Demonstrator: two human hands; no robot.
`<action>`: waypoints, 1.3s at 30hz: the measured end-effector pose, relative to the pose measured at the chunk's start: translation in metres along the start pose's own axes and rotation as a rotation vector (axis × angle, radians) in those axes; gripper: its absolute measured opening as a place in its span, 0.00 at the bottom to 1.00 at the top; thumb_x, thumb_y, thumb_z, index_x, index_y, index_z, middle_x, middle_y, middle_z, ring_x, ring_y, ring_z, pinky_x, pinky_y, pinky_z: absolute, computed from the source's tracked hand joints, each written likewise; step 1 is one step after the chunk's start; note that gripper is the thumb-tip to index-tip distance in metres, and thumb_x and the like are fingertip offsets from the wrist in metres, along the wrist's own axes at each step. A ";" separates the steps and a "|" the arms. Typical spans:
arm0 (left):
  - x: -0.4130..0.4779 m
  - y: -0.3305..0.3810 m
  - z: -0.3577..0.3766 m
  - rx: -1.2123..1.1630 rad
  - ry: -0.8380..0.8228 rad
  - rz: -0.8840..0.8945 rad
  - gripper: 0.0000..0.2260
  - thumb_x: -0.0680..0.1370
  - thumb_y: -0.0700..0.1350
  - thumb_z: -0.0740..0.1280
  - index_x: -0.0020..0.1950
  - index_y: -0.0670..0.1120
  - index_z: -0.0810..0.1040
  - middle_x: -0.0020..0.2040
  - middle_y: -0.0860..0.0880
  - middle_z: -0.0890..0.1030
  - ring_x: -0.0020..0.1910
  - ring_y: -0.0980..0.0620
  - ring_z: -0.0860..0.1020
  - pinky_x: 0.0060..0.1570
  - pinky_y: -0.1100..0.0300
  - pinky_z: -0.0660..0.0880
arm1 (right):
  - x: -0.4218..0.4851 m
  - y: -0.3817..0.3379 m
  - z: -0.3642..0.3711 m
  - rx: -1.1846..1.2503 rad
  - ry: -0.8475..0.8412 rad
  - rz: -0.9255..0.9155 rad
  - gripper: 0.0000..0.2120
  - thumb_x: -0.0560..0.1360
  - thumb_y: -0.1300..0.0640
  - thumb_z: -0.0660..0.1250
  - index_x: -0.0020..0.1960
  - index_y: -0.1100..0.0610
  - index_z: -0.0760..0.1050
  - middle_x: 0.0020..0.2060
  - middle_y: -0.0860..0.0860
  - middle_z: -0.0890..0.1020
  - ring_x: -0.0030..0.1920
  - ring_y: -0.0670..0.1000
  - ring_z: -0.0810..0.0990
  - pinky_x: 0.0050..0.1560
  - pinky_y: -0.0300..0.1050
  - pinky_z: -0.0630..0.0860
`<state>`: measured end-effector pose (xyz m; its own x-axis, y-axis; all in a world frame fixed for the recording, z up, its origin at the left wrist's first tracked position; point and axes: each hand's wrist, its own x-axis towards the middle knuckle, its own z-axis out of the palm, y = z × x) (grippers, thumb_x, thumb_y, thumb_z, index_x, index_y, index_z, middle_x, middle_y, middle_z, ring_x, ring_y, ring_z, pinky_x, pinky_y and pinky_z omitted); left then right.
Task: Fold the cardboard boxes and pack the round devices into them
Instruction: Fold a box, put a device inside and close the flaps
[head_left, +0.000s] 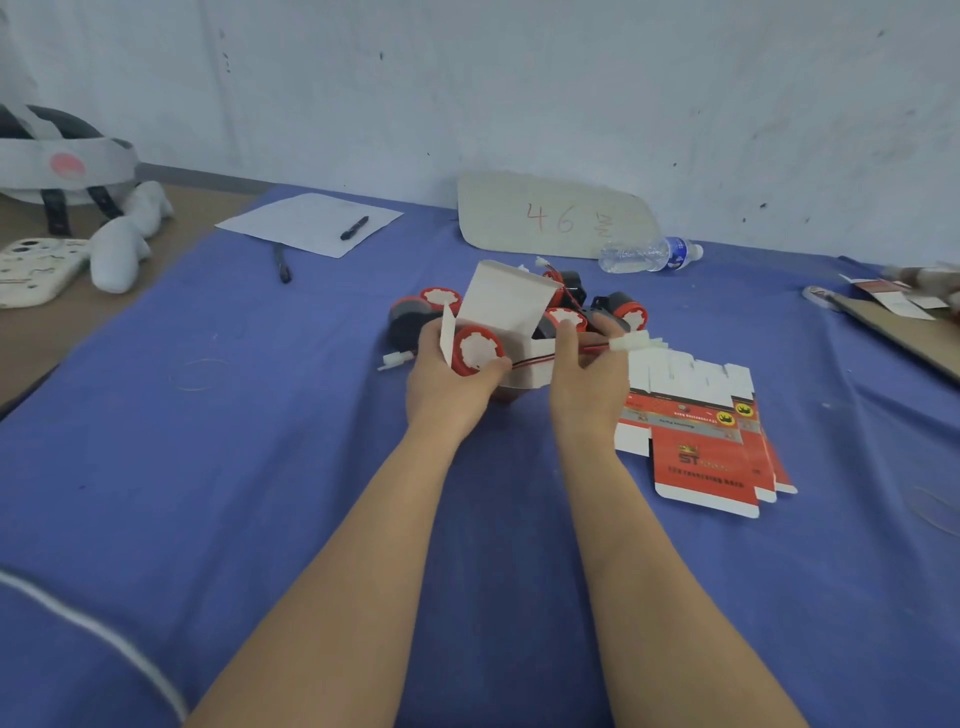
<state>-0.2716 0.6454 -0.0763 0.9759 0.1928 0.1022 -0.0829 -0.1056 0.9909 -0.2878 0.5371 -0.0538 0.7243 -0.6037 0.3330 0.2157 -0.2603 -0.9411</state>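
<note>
Blue cloth (208, 467) covers the counter, and two bare forearms reach over it to a half-folded white box (506, 306), held up off the cloth with its open end toward the camera. Well behind the box, a torn cardboard sheet (556, 215) marked 46 leans on the wall. Just right of the box lies a stack of flat red box blanks (711, 441). Directly behind the box sits a pile of round devices (631, 314), red with white centres. Behind and right of the box, a water bottle (649, 254) lies on its side.

At the box's lower left corner, the left hand (447, 379) has its grip curled round one round device (475, 351) at the box's mouth. It probably steadies the box too, though those fingers are hidden. At the box's right edge, the right hand (587, 374) pinches that device's red-and-black wire (535, 360), which ends in a white connector (631, 343) right of the box.
</note>
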 end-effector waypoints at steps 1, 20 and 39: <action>0.000 0.000 0.000 0.033 0.033 -0.006 0.30 0.70 0.48 0.75 0.67 0.55 0.65 0.51 0.58 0.74 0.49 0.54 0.74 0.47 0.61 0.72 | 0.001 -0.001 -0.002 -0.092 0.036 -0.063 0.14 0.78 0.52 0.65 0.60 0.58 0.74 0.49 0.53 0.80 0.49 0.47 0.79 0.52 0.40 0.75; 0.002 0.001 -0.002 -0.091 0.186 0.028 0.26 0.74 0.43 0.71 0.69 0.50 0.65 0.60 0.53 0.75 0.55 0.52 0.76 0.52 0.57 0.76 | -0.001 -0.020 -0.003 -0.072 -0.267 -0.036 0.11 0.81 0.52 0.56 0.48 0.57 0.73 0.31 0.45 0.72 0.26 0.36 0.69 0.27 0.28 0.64; -0.014 0.008 0.004 0.218 0.100 0.328 0.28 0.75 0.42 0.69 0.73 0.48 0.62 0.66 0.49 0.69 0.59 0.48 0.74 0.52 0.47 0.77 | 0.012 -0.010 -0.019 0.806 -0.073 0.610 0.04 0.79 0.65 0.63 0.51 0.63 0.75 0.36 0.54 0.81 0.32 0.47 0.79 0.32 0.34 0.76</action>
<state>-0.2856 0.6384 -0.0701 0.8794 0.2072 0.4287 -0.3315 -0.3799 0.8636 -0.2934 0.5182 -0.0394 0.8911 -0.4090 -0.1967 0.1537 0.6798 -0.7171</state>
